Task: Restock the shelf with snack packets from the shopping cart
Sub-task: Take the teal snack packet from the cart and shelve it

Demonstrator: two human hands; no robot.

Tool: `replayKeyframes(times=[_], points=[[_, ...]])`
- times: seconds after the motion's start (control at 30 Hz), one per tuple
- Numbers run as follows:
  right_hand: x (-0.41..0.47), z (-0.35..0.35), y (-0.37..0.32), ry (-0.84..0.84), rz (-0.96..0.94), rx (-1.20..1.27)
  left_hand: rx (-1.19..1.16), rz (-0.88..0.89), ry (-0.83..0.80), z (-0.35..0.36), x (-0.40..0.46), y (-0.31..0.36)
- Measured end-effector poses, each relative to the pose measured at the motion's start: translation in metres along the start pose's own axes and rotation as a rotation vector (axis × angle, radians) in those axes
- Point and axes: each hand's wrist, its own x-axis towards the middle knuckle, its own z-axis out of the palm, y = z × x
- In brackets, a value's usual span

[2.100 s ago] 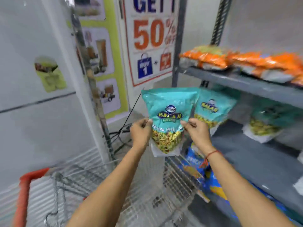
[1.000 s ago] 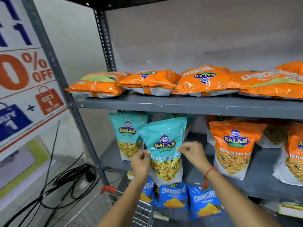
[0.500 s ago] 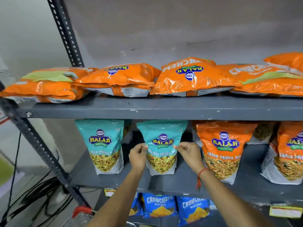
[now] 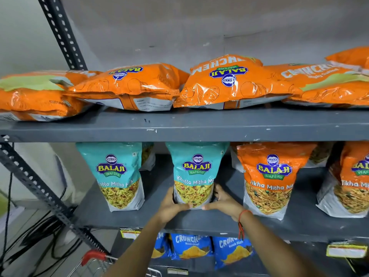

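Teal Khatta Mitha packet (image 4: 194, 176), carried in the air a second ago, now stands upright on the middle shelf (image 4: 219, 221) at frame centre. My left grip (image 4: 171, 204) and right grip (image 4: 223, 200) have slid down, cupping its base, fingers loosely closed on it. Placement nearly done; release, then back to the cart (image 4: 95, 256), lower left.

packet (image 4: 194, 174) on shelf (image 4: 219, 220), between packets

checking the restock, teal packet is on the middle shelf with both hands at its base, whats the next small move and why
Probably let go with both hands: the teal packet already stands upright on the middle shelf, left hand and right hand cupping its base.
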Motion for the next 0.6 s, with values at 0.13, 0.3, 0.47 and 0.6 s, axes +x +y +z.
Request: replayKeyframes(times=[0.13, 0.3, 0.47, 0.6], points=[[0.008, 0.009, 0.006, 0.019, -0.013, 0.041, 0.052, 0.001, 0.023, 0.001, 0.002, -0.003], [0.004, 0.012, 0.011, 0.05, -0.007, 0.04, 0.056, 0.003, 0.005, -0.003, 0.001, -0.006], [-0.003, 0.015, 0.011, 0.052, -0.013, 0.063, 0.057, -0.028, -0.007, -0.004, -0.005, -0.008], [-0.009, 0.018, 0.007, 0.077, -0.006, 0.048, 0.074, -0.036, 0.0, -0.003, -0.015, 0.0]])
